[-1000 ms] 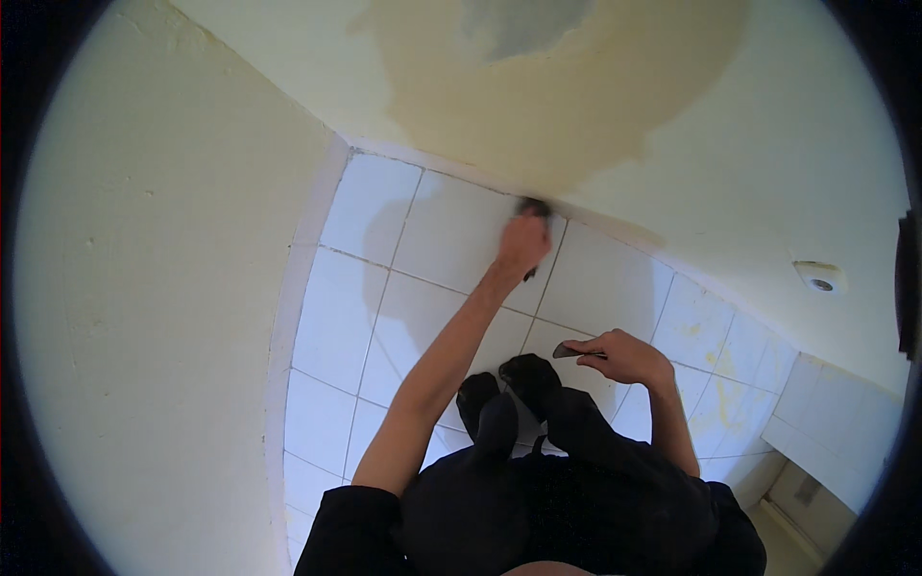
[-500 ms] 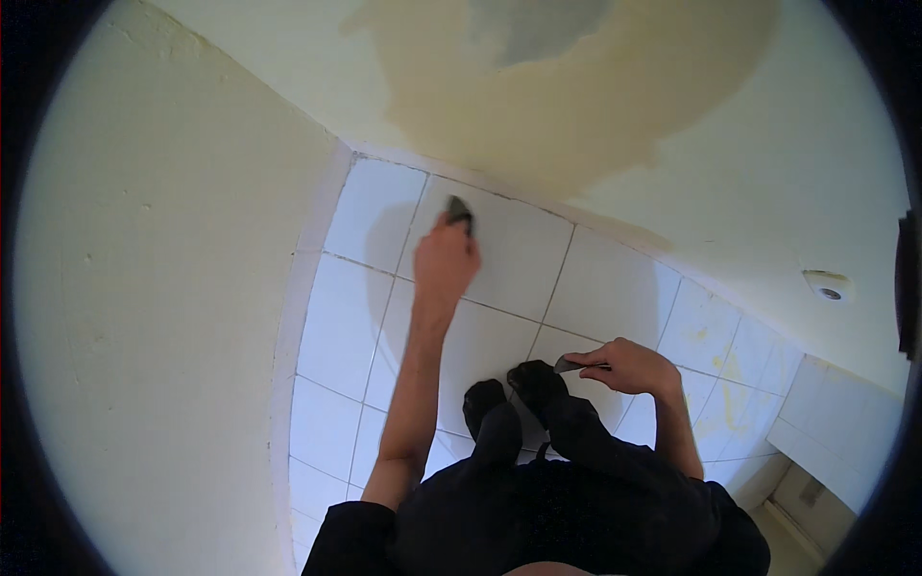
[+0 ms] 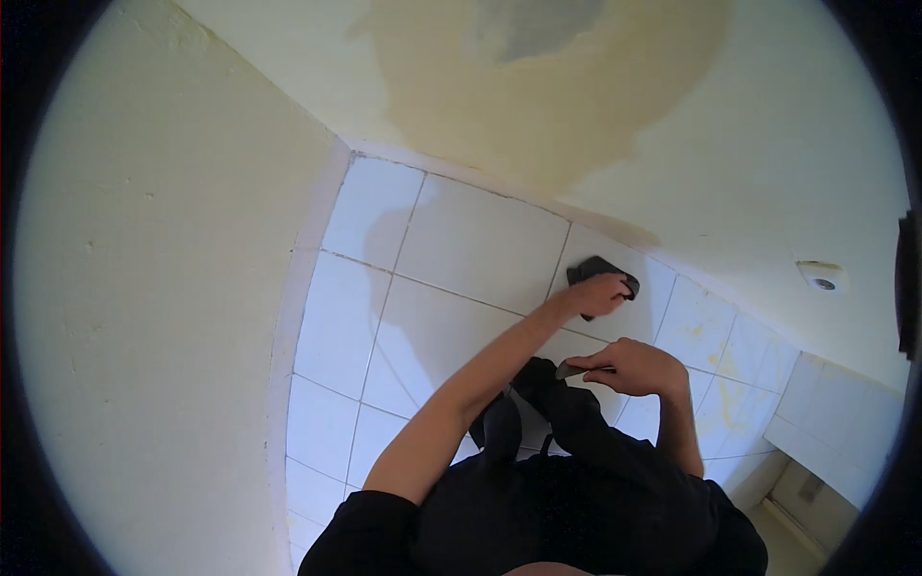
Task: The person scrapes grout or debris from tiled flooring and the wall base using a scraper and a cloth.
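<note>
My left hand [image 3: 601, 296] is closed on a dark, flat, roughly rectangular trowel-like thing [image 3: 595, 266]. It is held above the floor tiles near the wall ahead, and the fingers cover part of it, so its exact kind is unclear. Lower and to the right, my right hand [image 3: 642, 367] grips a small putty knife [image 3: 573, 370]. The knife's grey blade points left, over my dark shoe and trouser leg. The wall ahead [image 3: 538, 125] bears a large tan damp-looking patch with a grey area at its top.
White floor tiles [image 3: 471, 230] with dark joints meet the walls along a pale skirting strip. A cream wall [image 3: 173, 288] rises at left. On the right wall sits a small round fitting [image 3: 824, 284]. Yellowish smears [image 3: 730, 403] mark the tiles at right, near a tiled ledge [image 3: 836, 422].
My left hand has swung from the far left tiles to the right and nearer, carrying the dark thing, whose broad face now shows. My right hand with the putty knife has hardly moved.
</note>
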